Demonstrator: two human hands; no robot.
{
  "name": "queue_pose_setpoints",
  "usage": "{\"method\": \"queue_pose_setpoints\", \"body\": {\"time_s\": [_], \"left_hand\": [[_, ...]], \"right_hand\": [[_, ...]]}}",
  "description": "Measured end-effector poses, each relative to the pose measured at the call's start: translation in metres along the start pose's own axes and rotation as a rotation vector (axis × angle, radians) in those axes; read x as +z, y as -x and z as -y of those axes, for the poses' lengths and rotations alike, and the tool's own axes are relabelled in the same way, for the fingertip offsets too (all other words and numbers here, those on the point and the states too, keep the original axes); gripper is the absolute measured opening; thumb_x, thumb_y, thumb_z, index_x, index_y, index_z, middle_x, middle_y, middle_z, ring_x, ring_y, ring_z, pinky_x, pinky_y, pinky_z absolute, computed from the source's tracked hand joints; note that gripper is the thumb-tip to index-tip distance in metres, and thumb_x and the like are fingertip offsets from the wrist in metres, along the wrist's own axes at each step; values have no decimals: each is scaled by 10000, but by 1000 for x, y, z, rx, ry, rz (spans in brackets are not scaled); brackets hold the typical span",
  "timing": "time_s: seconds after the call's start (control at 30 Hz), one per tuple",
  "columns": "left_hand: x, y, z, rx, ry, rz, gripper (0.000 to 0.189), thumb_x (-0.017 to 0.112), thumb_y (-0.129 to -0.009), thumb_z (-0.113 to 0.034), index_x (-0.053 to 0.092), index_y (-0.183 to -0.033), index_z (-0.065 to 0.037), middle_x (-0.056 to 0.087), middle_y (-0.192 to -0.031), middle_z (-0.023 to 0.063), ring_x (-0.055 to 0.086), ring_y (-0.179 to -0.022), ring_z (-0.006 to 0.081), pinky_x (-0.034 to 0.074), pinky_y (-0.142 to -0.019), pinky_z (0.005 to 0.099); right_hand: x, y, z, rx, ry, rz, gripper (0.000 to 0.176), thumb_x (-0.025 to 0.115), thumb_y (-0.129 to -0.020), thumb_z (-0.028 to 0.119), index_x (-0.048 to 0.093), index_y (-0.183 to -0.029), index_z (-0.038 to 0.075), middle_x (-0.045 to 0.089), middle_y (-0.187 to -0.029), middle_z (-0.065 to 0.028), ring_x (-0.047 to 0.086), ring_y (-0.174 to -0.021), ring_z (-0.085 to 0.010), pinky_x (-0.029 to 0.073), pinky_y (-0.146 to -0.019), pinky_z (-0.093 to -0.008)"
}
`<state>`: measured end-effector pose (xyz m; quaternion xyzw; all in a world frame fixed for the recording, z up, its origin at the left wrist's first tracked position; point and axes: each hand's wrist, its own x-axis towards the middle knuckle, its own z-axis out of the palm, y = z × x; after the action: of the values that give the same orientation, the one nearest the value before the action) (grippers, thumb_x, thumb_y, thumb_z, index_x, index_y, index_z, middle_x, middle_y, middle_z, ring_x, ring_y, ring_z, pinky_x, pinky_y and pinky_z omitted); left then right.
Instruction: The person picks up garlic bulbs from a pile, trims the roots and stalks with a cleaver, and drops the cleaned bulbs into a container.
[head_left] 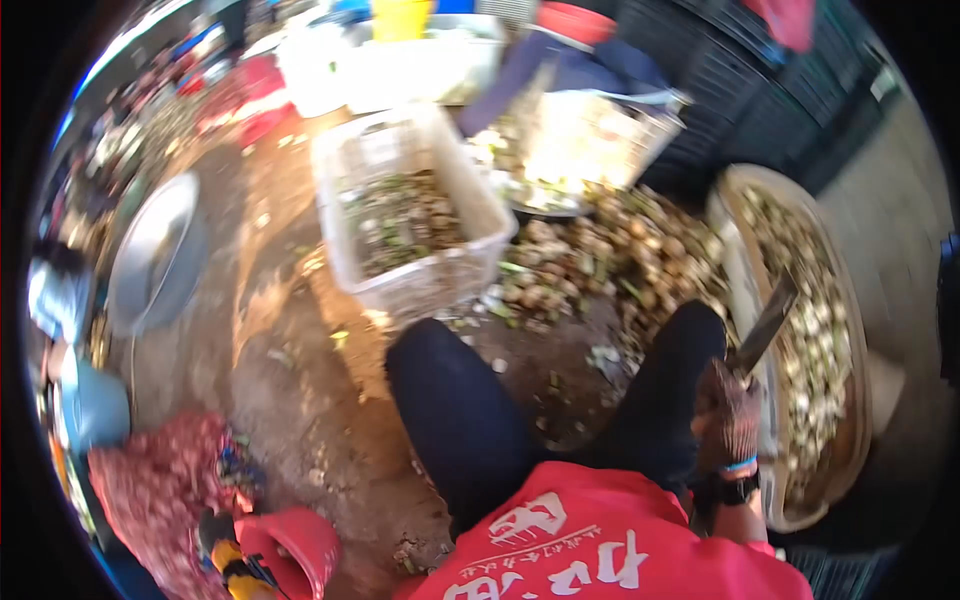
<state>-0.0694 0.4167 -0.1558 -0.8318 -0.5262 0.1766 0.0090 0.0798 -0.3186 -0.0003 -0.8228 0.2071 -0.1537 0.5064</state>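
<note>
My right hand [728,412], in a brown work glove, is closed around a knife [768,325]. The blade points up and to the right, overlapping the long tub [853,360] of onions [815,350] beside my right leg. At the lower left, my left hand [222,545], in a dark and yellow glove, is beside a red bucket [318,548]; blur hides its fingers. Between and beyond my knees lies a heap of onions [650,250] with green scraps.
A white crate [420,288] holding onions and trimmings stands ahead. Beyond it are a tipped white container [585,140] and dark stacked crates [740,90]. Left are a metal basin [190,250], a blue bucket [95,400] and red net sacks [160,470]. A person [58,295] is at the far left.
</note>
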Motion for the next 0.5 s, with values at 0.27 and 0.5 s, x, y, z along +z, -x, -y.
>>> {"method": "queue_pose_setpoints", "body": {"time_s": [0.27,0.5], "left_hand": [[-140,151,-320,939,562,-379,566,635,-868,-224,476,-1378,-36,523,-1376,211,502,-1282,307,388,-1054,379],[-170,423,-542,1867,683,-375,539,707,-818,-266,567,-1281,-27,604,-1262,205,580,-1175,332,449,-1003,375]], "right_hand": [[-64,-13,-2,109,-442,110,164,680,-871,172,625,-892,19,594,-666,-31,509,-507,-90,382,-461,-232],[-54,-5,-48,260,-449,450,278,668,-879,297,610,-833,29,583,-653,-13,528,-534,-82,381,-474,-219]]}}
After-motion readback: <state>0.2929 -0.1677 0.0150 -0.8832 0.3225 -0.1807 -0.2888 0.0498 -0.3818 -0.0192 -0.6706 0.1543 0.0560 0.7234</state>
